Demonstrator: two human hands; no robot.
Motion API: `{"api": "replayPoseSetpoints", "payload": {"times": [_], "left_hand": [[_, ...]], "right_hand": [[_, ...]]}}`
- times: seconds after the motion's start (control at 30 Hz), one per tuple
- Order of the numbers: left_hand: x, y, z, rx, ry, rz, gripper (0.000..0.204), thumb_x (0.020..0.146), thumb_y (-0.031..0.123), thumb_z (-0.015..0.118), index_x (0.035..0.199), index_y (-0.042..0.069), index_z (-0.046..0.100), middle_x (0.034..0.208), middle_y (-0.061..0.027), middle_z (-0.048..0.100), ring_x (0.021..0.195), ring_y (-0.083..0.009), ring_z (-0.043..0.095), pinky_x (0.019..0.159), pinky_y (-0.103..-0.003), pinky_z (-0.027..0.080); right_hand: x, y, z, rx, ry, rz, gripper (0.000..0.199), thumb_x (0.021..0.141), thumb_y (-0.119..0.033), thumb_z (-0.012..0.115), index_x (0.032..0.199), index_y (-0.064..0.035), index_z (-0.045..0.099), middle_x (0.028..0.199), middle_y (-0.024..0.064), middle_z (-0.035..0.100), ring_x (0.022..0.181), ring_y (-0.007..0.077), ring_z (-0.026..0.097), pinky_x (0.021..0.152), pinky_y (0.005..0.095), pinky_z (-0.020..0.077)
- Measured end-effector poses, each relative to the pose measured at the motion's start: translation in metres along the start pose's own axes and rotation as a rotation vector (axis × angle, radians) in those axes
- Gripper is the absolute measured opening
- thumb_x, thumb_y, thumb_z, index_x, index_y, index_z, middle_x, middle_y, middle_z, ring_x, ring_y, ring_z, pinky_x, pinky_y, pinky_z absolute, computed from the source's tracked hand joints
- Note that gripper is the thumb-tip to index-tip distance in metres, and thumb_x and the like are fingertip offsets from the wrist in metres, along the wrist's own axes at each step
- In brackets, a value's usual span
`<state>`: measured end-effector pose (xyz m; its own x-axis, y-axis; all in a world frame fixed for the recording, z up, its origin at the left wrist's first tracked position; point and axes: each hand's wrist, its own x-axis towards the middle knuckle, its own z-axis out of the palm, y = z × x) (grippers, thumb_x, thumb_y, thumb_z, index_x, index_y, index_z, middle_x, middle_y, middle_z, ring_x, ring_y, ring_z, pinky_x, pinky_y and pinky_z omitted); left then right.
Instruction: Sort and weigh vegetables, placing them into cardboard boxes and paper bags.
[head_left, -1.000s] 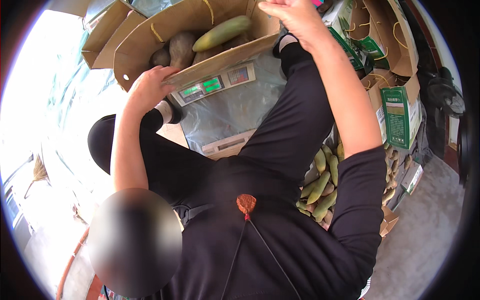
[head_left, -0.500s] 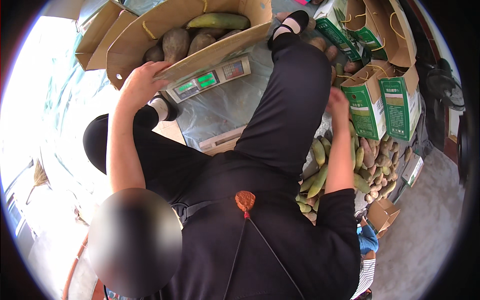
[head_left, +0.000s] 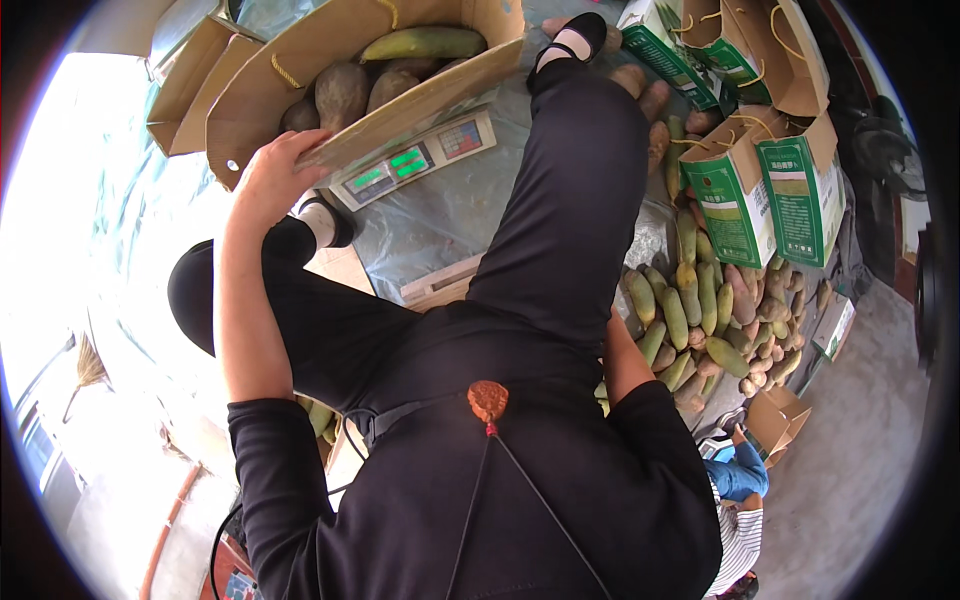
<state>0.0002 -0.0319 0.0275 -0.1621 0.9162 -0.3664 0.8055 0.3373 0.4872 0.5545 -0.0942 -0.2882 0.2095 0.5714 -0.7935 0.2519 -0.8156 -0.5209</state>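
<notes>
With the thumb on the outside and fingers over the rim, my left hand grips the near wall of a large open cardboard box. Inside lie a long green radish and several brown, soil-covered roots. The box rests over a digital scale with lit green displays. On the right, my right forearm passes down behind my right thigh. My right hand is hidden there, close to a heap of green radishes, and what it touches cannot be seen.
Green-and-white cartons with yellow cord handles stand right of my leg. Brown roots spread over the floor there. A wooden slat lies between my legs. Behind on the right, another person in a striped top is near a small open box.
My right hand has moved down and back from beside the cartons to behind my thigh. My left hand keeps its hold on the box rim. The view has shifted slightly.
</notes>
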Motion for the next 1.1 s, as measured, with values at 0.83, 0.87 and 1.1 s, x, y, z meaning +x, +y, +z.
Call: {"api": "replayPoseSetpoints", "payload": {"times": [0.83,0.87,1.1], "left_hand": [[-0.009,-0.047,-0.044,-0.501,0.533,-0.088,0.034,0.088,0.015,0.065,0.121,0.007,0.063,0.110,-0.0102,0.066,0.099,-0.0162,0.062,0.084,-0.029,0.049],[-0.019,-0.046,-0.056,-0.477,0.542,-0.120,0.035,0.088,0.016,0.065,0.123,0.008,0.062,0.110,-0.0092,0.065,0.099,-0.0152,0.061,0.085,-0.028,0.048],[-0.033,-0.076,-0.095,-0.219,0.430,-0.349,0.049,0.090,0.031,0.063,0.127,0.001,0.055,0.113,-0.0148,0.063,0.103,-0.0203,0.059,0.089,-0.033,0.046]], "right_hand": [[0.009,-0.228,-0.027,-0.217,0.101,-0.573,0.017,0.086,-0.021,0.067,0.084,-0.0036,0.068,0.062,0.0019,0.060,0.050,0.0098,0.052,0.046,0.0260,0.0405],[-0.004,-0.264,-0.019,-0.188,0.025,-0.608,0.015,0.087,-0.019,0.066,0.088,-0.0040,0.067,0.067,0.0007,0.061,0.052,0.0089,0.052,0.047,0.0242,0.0407],[-0.090,-0.447,0.040,-0.275,-0.185,-0.790,0.023,0.089,-0.025,0.063,0.104,-0.0073,0.066,0.088,-0.0017,0.064,0.073,0.0071,0.056,0.062,0.0218,0.0440]]}}
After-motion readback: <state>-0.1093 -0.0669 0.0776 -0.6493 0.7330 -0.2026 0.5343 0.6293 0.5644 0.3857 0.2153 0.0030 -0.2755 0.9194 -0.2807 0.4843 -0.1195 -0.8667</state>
